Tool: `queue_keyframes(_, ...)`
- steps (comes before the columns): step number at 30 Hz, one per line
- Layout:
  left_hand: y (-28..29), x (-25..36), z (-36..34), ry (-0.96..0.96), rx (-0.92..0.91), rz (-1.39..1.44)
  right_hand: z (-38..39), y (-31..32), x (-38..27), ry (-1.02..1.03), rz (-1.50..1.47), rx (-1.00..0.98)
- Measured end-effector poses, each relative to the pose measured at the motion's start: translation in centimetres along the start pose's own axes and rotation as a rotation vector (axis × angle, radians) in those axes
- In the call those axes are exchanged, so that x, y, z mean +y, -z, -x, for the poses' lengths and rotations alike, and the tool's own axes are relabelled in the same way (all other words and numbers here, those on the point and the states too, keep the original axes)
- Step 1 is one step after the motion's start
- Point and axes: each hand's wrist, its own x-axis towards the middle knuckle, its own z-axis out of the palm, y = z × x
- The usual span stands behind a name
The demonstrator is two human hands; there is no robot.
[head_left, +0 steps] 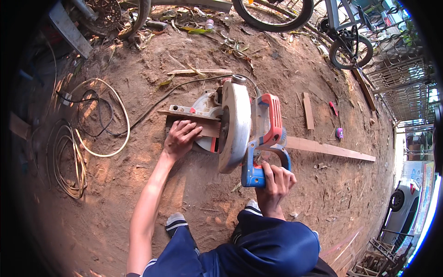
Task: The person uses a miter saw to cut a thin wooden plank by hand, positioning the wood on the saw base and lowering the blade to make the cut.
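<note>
A miter saw [236, 124] with a pale metal blade guard and an orange-and-blue motor housing stands on the ground ahead of me. My right hand [276, 182] is wrapped around its blue handle [253, 168], with the thumb near the trigger. To the left of the blade, my left hand [181, 137] presses with curled fingers on a brown wooden board [210, 129] lying along the saw's metal fence [184, 110]. On the saw's right side a long wooden strip [330, 147] sticks out. The guard hides whether the two are one piece.
A black power cord [159, 105] runs left from the saw toward a pale coiled hose [121, 99]. Right of the saw lie a wood offcut [308, 111], a red-handled tool [333, 108] and a purple tape measure [339, 133]. Bicycle wheels [277, 28] stand at the far side.
</note>
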Motion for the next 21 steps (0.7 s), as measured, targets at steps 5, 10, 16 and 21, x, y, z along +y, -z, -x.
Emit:
queue_keyframes(5, 0.4, -0.3, 0.3, 0.025, 0.006, -0.006, -0.3, 0.1, 0.0, 0.030, -0.013, -0.027)
queue_keyframes(10, -0.2, -0.2, 0.3, 0.022, 0.019, 0.032, -2.4, 2.8, 0.3, 0.020, -0.072, -0.144)
queue_keyframes(16, 0.3, 0.0, 0.2, 0.030, 0.023, 0.038, -7.7, 6.0, 0.9, 0.163, -0.125, -0.187)
queue_keyframes(21, 0.7, -0.1, 0.3, 0.026, 0.034, 0.042, -11.1, 6.6, 1.5, 0.206, -0.159, -0.209)
